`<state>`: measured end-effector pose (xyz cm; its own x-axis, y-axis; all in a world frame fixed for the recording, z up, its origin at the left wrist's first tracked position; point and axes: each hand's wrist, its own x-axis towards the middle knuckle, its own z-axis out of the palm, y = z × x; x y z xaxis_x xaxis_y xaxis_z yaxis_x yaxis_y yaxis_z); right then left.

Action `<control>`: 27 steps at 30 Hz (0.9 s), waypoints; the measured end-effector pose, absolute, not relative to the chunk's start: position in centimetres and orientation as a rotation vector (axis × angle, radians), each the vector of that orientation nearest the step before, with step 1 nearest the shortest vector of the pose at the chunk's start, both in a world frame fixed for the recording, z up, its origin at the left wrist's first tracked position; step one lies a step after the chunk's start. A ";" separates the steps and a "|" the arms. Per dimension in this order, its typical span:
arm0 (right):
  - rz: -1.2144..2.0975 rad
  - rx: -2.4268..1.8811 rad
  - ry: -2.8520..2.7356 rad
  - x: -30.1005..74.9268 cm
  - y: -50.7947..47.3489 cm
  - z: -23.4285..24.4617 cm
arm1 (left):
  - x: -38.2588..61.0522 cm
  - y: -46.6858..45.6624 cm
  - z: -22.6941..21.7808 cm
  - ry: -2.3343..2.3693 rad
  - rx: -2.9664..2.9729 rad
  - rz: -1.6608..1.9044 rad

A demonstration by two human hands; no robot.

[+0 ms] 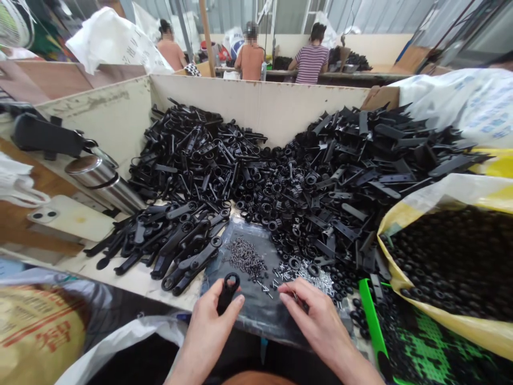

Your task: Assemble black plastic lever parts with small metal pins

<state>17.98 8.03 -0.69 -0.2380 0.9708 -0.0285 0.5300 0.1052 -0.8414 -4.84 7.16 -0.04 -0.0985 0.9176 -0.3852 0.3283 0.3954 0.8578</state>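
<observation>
My left hand [214, 315] is closed around a black plastic part with a ring-shaped end [229, 291], held upright with the ring at the top. To the right, my right hand [306, 307] is pinched, thumb against fingers; a thin dark thing shows between them, too small to name. Both hands hover over the near edge of a dark mat [240, 235]. On that mat lie a heap of small dark pieces [244, 255] and, farther right, a scatter of shiny metal pins [316, 275]. Left of it, similar black ring-ended parts [172, 246] are laid in a pile.
Large heaps of black plastic parts [192, 155] and flat black levers [377, 144] fill the back. A yellow-white sack [444, 305] of black pieces and a green basket [371, 315] stand right. Left are a steel flask [108, 184] and a phone [72, 218]. Several people sit beyond the partition [256, 107].
</observation>
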 end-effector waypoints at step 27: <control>1.390 -1.350 -1.445 14.7 7.9 -1.9 | -2.1 7.4 -0.8 1.279 0.679 0.715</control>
<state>14.68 7.94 -1.90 -0.2036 0.9650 -0.1655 0.2031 -0.1237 -0.9713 -2.13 7.39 -0.79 0.1406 0.7901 -0.5966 -0.0944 0.6105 0.7864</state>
